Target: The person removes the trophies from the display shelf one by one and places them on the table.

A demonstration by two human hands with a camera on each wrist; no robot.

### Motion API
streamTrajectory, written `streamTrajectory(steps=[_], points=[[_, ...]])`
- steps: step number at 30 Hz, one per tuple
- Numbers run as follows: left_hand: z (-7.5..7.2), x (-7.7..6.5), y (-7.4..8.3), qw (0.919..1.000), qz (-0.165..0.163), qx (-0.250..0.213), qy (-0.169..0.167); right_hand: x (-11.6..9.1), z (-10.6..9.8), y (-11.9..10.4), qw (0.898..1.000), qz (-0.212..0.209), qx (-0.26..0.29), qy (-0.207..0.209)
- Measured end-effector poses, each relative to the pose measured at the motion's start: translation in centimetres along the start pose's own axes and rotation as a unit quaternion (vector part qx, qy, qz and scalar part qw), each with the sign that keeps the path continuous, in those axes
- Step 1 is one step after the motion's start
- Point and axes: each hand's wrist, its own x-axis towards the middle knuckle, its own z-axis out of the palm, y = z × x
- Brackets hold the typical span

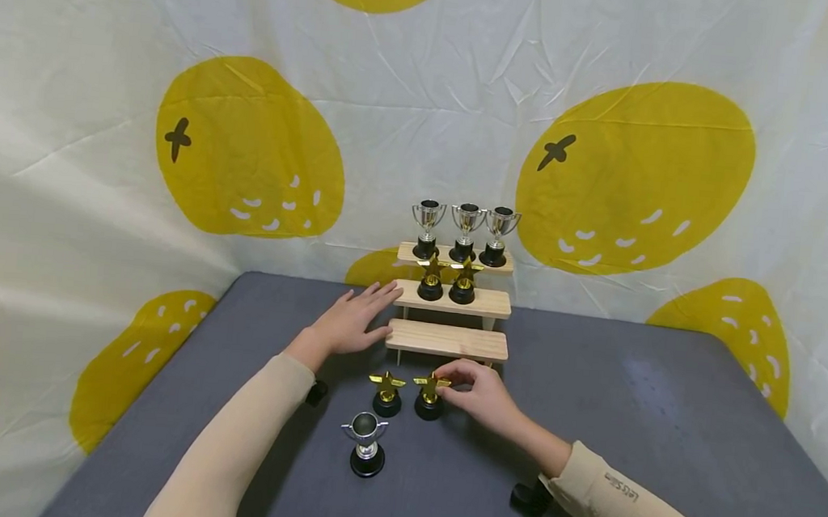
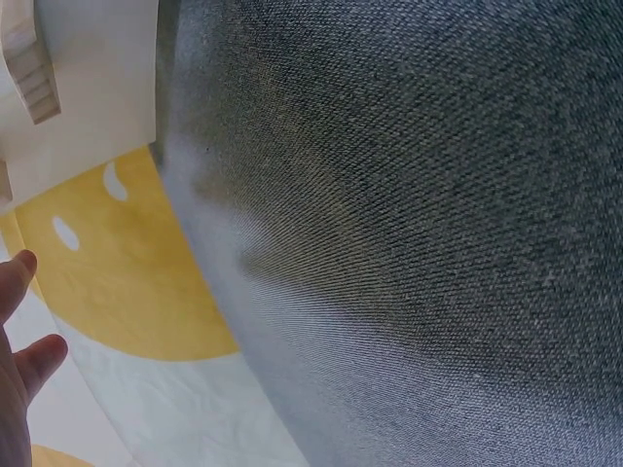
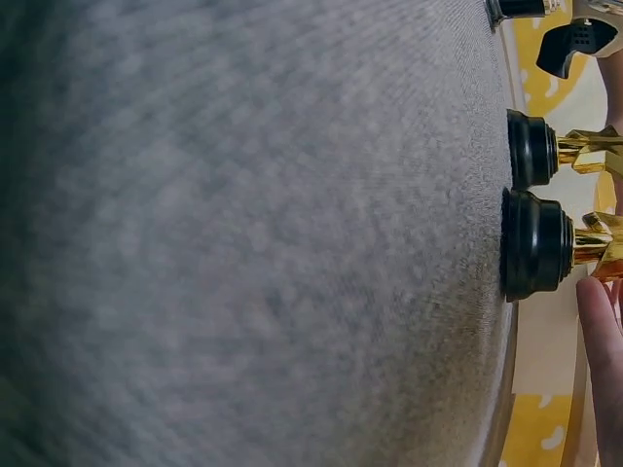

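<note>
With thumb and fingers, my right hand [image 1: 485, 396] pinches the gold star of a small trophy [image 1: 429, 406], whose black base stands on the table. Just left of it is a second gold star trophy [image 1: 386, 403]. Closer to me stands a silver cup trophy [image 1: 366, 459] on a black base. My left hand [image 1: 352, 320] is spread out, its fingertips at the left ends of a three-tier wooden shelf [image 1: 447, 340]. In the right wrist view, a finger [image 3: 602, 336] meets the held trophy's star [image 3: 608, 251]; the other fingers are mostly cut off.
Three silver cups [image 1: 467, 218] line the top tier. Two gold star trophies [image 1: 463, 290] occupy the middle tier; the bottom tier is bare wood. Behind the dark grey table [image 1: 633, 438] hangs a white cloth [image 1: 436, 65] with yellow fruit shapes.
</note>
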Motion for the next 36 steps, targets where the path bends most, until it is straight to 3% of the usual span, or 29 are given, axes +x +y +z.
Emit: streamTrajectory(steps=[25, 36], points=[[-0.08, 0.18, 0.01, 1.0, 0.0, -0.001, 0.004, -0.24, -0.34, -0.05, 1.0, 0.009, 0.008, -0.007], [0.06, 0.02, -0.01, 1.0, -0.001, -0.004, 0.001, -0.11, -0.54, -0.13, 0.999, -0.012, 0.006, -0.032]])
